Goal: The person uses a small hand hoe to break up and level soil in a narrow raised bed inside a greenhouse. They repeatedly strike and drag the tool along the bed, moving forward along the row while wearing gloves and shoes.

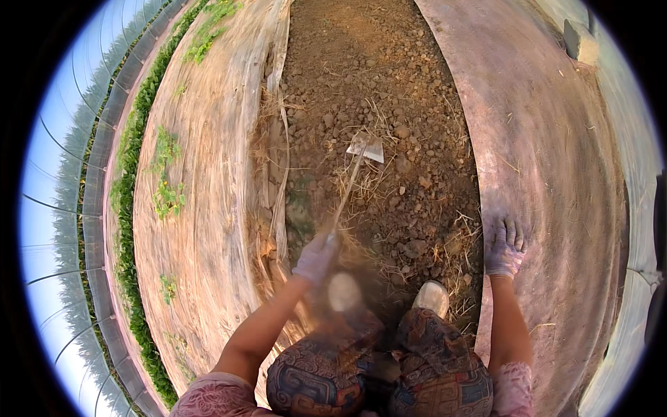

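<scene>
My left hand (315, 255), in a pale work glove, is closed around the handle of a hoe (367, 147). The hoe reaches forward, its flat metal blade resting on clumpy bare soil (375, 68) among dry straw (365, 190). At my right, my gloved right hand (505, 249) has its fingers somewhat spread and holds nothing; it is over the ground cover sheet, near the soil's edge. Whether it touches the sheet cannot be told. The lower end of the handle is blurred around my left hand.
Wrinkled sheeting (208, 156) with small green plants lies left of the soil strip. A smoother ground cover sheet (547, 156) borders it on the right. My shoes (431, 298) stand at the near end. A block (580, 43) sits at the upper right, beside plastic film (625, 130).
</scene>
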Demonstrator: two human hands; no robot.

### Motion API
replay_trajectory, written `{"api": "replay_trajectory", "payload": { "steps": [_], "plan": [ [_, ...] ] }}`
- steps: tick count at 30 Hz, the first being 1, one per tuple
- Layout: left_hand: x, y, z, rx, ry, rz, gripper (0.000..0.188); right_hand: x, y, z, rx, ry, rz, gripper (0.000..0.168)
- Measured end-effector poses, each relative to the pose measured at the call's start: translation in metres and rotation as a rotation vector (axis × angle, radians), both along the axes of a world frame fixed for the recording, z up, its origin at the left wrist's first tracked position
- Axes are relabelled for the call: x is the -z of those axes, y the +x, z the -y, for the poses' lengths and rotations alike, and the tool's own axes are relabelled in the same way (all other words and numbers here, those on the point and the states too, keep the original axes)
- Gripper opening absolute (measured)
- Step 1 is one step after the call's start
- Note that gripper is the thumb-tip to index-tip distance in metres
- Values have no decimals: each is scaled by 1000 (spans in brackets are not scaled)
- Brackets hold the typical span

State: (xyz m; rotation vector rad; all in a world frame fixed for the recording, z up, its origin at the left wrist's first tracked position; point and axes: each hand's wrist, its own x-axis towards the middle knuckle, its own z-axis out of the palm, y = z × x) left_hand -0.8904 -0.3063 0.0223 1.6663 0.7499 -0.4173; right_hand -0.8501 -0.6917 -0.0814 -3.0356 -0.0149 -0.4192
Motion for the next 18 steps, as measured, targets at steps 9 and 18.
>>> {"api": "replay_trajectory", "payload": {
  "steps": [9,18],
  "plan": [
    [29,-262,-135,318,334,-223,47,6,-1,4,-1,-48,-23,48],
    [26,-118,-85,51,321,-36,55,8,-1,2,18,-93,-62,54]
  ]
}}
